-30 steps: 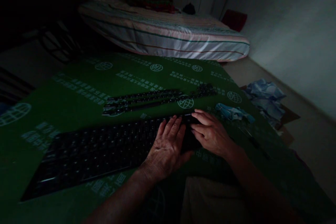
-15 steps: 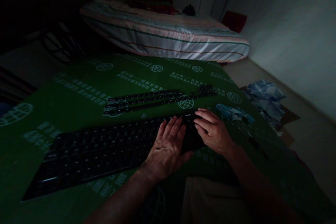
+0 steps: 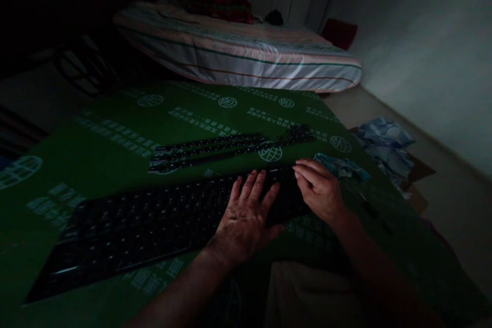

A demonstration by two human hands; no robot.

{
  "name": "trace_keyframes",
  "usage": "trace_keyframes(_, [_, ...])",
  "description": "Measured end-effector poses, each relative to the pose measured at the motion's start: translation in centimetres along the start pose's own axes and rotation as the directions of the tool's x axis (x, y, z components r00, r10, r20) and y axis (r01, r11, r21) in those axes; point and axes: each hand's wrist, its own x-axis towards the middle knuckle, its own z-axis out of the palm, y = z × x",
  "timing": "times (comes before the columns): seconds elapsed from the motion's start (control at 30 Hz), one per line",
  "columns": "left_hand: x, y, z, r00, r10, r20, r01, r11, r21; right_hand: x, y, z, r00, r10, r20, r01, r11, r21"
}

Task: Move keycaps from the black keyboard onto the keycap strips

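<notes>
A black keyboard (image 3: 142,223) lies at a slant across the green printed tabletop. My left hand (image 3: 246,215) rests palm down on its right part, fingers spread over the keys. At the keyboard's far right corner, my right hand (image 3: 321,189) is closed, thumb and fingertips pressed together. What the pinch holds, if anything, is too dark and small to make out. Behind the keyboard lie rows of small black keycaps (image 3: 207,148), with a loose heap of black keycaps (image 3: 302,134) at their right end.
A crumpled blue cloth (image 3: 342,166) sits right of the keyboard, with a thin dark tool (image 3: 369,208) near it. Beyond the green table (image 3: 192,113) stands a bed with a striped sheet (image 3: 246,56). Crumpled blue-white fabric (image 3: 386,146) lies on the floor at right.
My right hand has shifted slightly right along the keyboard's far edge, its fingers drawn closer together. The left hand's fingers have spread a little. The view has moved slightly.
</notes>
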Motion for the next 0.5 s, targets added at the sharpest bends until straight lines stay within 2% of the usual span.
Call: trace_keyframes(0.5, [-0.17, -0.15, 0.30, 0.999, 0.021, -0.028, -0.021, 1.000, 0.020, 0.60, -0.33, -0.93, 0.991, 0.114, -0.074, -0.107, 0.990, 0.092])
